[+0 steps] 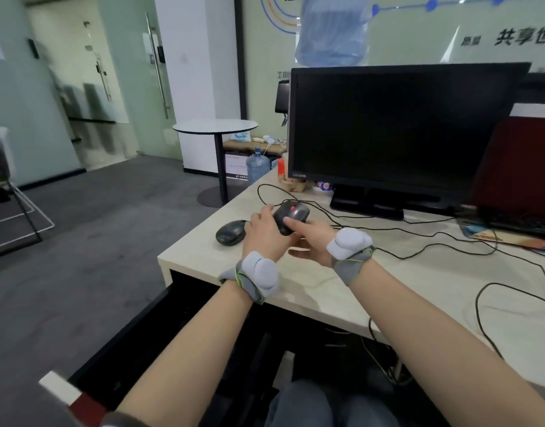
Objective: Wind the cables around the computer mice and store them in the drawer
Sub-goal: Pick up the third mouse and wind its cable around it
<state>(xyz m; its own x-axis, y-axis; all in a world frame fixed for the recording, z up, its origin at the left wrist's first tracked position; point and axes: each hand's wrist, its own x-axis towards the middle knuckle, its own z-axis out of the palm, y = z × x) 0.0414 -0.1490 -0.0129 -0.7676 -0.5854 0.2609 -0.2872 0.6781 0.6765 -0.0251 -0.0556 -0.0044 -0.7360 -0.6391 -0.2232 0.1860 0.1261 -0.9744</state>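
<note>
Both hands hold one black mouse (291, 217) with a red wheel above the surface (311, 282). The left hand (265, 234) curls its fingers round the mouse's left side; the right hand (311, 241) presses its thumb on top. A second mouse (231, 232) lies just left. Loose cable (450, 241) trails across. The monitor (397, 124) reads "Lenovo". The drawer (160, 331) stands open below.
</note>
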